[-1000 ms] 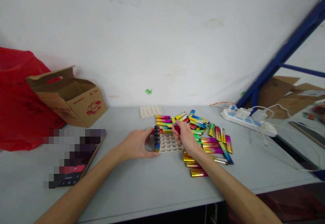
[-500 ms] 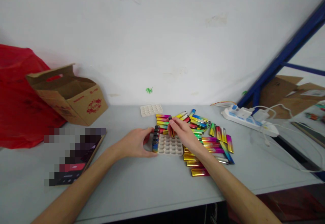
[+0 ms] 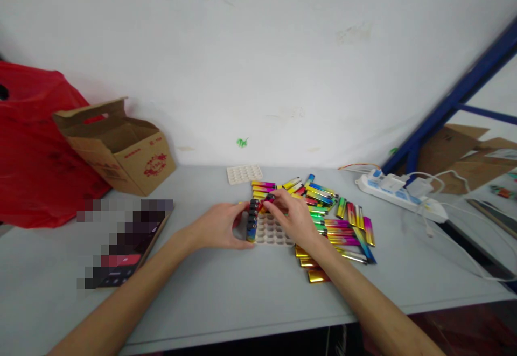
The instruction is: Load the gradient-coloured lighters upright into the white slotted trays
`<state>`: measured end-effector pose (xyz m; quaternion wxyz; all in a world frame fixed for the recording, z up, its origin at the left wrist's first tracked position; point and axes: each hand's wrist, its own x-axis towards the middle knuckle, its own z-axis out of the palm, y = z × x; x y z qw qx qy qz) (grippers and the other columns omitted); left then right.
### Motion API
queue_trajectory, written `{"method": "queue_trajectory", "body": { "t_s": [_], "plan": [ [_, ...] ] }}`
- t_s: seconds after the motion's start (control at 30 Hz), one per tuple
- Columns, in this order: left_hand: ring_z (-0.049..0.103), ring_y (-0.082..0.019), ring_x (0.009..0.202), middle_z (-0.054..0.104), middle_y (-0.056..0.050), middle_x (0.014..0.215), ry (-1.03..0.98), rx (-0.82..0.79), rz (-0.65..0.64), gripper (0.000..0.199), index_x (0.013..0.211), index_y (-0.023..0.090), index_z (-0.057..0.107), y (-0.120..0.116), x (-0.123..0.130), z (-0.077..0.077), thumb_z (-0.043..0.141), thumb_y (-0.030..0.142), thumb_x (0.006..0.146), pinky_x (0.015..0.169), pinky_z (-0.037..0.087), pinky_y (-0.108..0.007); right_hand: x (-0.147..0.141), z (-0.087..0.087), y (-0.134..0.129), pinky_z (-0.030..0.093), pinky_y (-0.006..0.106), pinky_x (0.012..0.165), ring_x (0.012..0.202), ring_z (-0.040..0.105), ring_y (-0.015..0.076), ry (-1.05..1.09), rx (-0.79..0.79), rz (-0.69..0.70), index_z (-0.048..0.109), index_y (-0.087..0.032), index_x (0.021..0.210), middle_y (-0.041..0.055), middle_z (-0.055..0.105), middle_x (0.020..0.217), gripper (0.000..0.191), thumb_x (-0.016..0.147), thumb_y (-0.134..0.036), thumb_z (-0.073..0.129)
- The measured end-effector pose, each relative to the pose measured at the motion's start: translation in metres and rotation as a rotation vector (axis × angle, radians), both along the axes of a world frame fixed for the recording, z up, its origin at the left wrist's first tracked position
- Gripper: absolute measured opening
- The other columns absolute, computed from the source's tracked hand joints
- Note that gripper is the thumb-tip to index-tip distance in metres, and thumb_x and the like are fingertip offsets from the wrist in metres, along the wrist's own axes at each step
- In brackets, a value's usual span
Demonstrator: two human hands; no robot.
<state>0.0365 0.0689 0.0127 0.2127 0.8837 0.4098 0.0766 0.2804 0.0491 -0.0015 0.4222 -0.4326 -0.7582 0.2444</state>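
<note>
A row of lighters (image 3: 252,220) with black tops stands upright along the left side of a white tray (image 3: 274,232) with round holes. My left hand (image 3: 220,227) is bent around this row, fingers at its far end and thumb at its near end. Between the thumb and fingers of my right hand (image 3: 297,216) is another lighter (image 3: 269,199), its black top up, held over the tray close to the row. Many loose metallic-coloured lighters (image 3: 341,232) lie on the table to the right, some hidden behind my right hand and forearm.
A second white tray (image 3: 244,174) lies near the wall. On the left are an open cardboard box (image 3: 141,162), a red bag (image 3: 40,151) and a partly pixelated dark screen (image 3: 133,253). A white power strip (image 3: 404,197) with cables sits at the right.
My right hand has brought its lighter down and left, close to the standing row. My left hand stays around the row. The whole view has shifted slightly.
</note>
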Motion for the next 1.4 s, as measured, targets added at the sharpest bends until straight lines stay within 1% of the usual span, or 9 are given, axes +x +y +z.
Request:
{"method": "queue_trajectory", "body": {
  "t_s": [0.23, 0.43, 0.5, 0.6, 0.7, 1.03, 1.2, 1.3, 1.4],
  "plan": [
    [0.068, -0.025, 0.076, 0.074, -0.003, 0.092, 0.017, 0.011, -0.002, 0.059, 0.109, 0.022, 0.062, -0.001, 0.0, 0.0, 0.083, 0.064, 0.073, 0.065, 0.043, -0.03, 0.0, -0.005, 0.002, 0.062, 0.034, 0.079, 0.084, 0.079, 0.0227, -0.097, -0.003, 0.098, 0.069, -0.021, 0.119, 0.006, 0.082, 0.096, 0.016, 0.107, -0.03, 0.064],
    [0.068, -0.024, 0.077, 0.074, -0.002, 0.091, 0.012, 0.014, -0.002, 0.059, 0.108, 0.022, 0.062, -0.001, 0.001, 0.002, 0.083, 0.065, 0.072, 0.064, 0.044, -0.029, 0.012, 0.004, 0.005, 0.056, 0.043, 0.106, 0.118, 0.073, 0.0283, -0.299, 0.201, 0.035, 0.073, -0.02, 0.124, 0.0125, 0.079, 0.124, 0.025, 0.102, -0.032, 0.074],
    [0.068, -0.024, 0.075, 0.074, -0.002, 0.091, 0.003, 0.007, 0.001, 0.058, 0.108, 0.022, 0.062, -0.001, 0.0, 0.002, 0.084, 0.062, 0.071, 0.063, 0.043, -0.029, 0.02, 0.008, 0.006, 0.056, 0.043, 0.105, 0.117, 0.072, 0.0277, -0.386, 0.18, 0.005, 0.072, -0.019, 0.127, 0.0128, 0.078, 0.123, 0.025, 0.106, -0.032, 0.069],
    [0.067, -0.023, 0.073, 0.073, 0.0, 0.089, -0.026, -0.024, -0.009, 0.058, 0.11, 0.022, 0.062, 0.0, -0.002, 0.003, 0.084, 0.058, 0.07, 0.063, 0.043, -0.029, 0.027, 0.009, 0.008, 0.057, 0.04, 0.097, 0.105, 0.073, 0.0256, -0.525, 0.135, 0.006, 0.076, -0.017, 0.114, 0.0122, 0.078, 0.109, 0.018, 0.109, -0.021, 0.059],
    [0.066, -0.023, 0.072, 0.073, 0.0, 0.089, -0.053, -0.042, -0.015, 0.06, 0.112, 0.022, 0.062, 0.0, -0.004, 0.004, 0.085, 0.058, 0.069, 0.063, 0.044, -0.03, 0.031, 0.005, 0.012, 0.056, 0.041, 0.097, 0.103, 0.072, 0.0265, -0.597, 0.1, 0.018, 0.079, -0.016, 0.106, 0.0124, 0.078, 0.107, 0.013, 0.103, -0.016, 0.066],
    [0.068, -0.024, 0.076, 0.074, -0.001, 0.092, -0.051, -0.024, -0.037, 0.059, 0.111, 0.022, 0.063, 0.0, -0.005, 0.004, 0.085, 0.057, 0.068, 0.067, 0.045, -0.031, 0.035, 0.006, 0.009, 0.053, 0.043, 0.104, 0.112, 0.071, 0.0292, -0.586, 0.004, 0.071, 0.08, -0.018, 0.105, 0.0139, 0.077, 0.108, 0.011, 0.102, -0.019, 0.069],
    [0.066, -0.024, 0.074, 0.072, -0.001, 0.09, -0.019, -0.021, -0.017, 0.056, 0.104, 0.022, 0.061, -0.001, -0.005, 0.004, 0.085, 0.059, 0.069, 0.065, 0.043, -0.031, 0.027, 0.006, 0.005, 0.054, 0.04, 0.098, 0.111, 0.069, 0.0271, -0.492, 0.076, -0.019, 0.069, -0.018, 0.118, 0.0145, 0.071, 0.12, 0.017, 0.109, -0.02, 0.056],
    [0.065, -0.023, 0.071, 0.072, -0.002, 0.088, -0.021, -0.012, 0.014, 0.055, 0.103, 0.022, 0.059, -0.001, -0.003, 0.003, 0.083, 0.06, 0.071, 0.063, 0.042, -0.03, 0.022, 0.01, 0.004, 0.053, 0.037, 0.09, 0.101, 0.072, 0.026, -0.322, 0.08, -0.086, 0.065, -0.019, 0.125, 0.0121, 0.076, 0.113, 0.024, 0.113, -0.026, 0.046],
    [0.066, -0.023, 0.07, 0.073, -0.002, 0.088, -0.037, -0.005, 0.054, 0.059, 0.108, 0.022, 0.059, -0.001, 0.0, 0.0, 0.081, 0.063, 0.072, 0.062, 0.042, -0.03, 0.022, 0.017, 0.005, 0.051, 0.033, 0.077, 0.081, 0.07, 0.0231, -0.181, 0.073, -0.166, 0.069, -0.022, 0.124, 0.0059, 0.078, 0.097, 0.028, 0.112, -0.041, 0.051]
  ]
}}
